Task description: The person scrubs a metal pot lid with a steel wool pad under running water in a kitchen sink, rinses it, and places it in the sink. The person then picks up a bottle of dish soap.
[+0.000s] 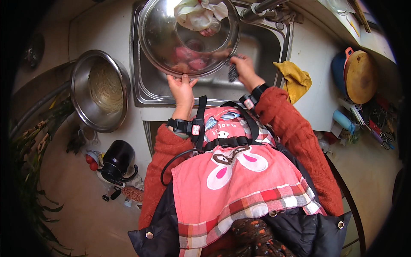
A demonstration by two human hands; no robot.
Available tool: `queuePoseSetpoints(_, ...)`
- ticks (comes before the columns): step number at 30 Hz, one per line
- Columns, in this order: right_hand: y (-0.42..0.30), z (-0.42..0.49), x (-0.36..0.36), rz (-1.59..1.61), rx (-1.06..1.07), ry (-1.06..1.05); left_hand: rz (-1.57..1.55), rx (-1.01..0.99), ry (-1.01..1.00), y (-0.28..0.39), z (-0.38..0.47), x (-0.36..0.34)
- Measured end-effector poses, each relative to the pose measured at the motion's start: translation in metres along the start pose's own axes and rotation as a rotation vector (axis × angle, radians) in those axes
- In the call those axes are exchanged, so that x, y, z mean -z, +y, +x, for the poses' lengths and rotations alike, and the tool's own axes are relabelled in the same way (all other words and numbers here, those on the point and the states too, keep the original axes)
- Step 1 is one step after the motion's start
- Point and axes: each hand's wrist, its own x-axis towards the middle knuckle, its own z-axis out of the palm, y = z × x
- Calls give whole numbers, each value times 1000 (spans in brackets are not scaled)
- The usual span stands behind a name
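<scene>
A large, round, shiny lid is held tilted over the stainless steel sink. Its polished surface mirrors pink apron cloth. A crumpled white plastic bag or cloth covers part of the knob near its middle. My left hand grips the lower rim, thumb on the upper face and fingers partly hidden beneath. In my right hand is a dark grey mesh scrubber, held close against the lid's right edge. Whether the scrubber touches the rim is hard to tell.
A tap stands behind the sink. Left of it sits a steel bowl with pale noodle-like strands inside. A yellow cloth hangs over the right counter edge. A round wooden board leans at far right. Leafy plants rise at left.
</scene>
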Motion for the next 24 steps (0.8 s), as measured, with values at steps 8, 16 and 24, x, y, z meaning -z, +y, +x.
queuePoseSetpoints(8, 16, -22, -20, 99, -184, -59, -16, -16, 7, -3, -1, -6)
queuePoseSetpoints(16, -5, -16, -17, 105, -93, 24, -15, -27, 52, -5, -7, -6)
queuePoseSetpoints(24, 25, -43, -45, 315, -342, -15, -76, -34, 77, -16, -6, -13)
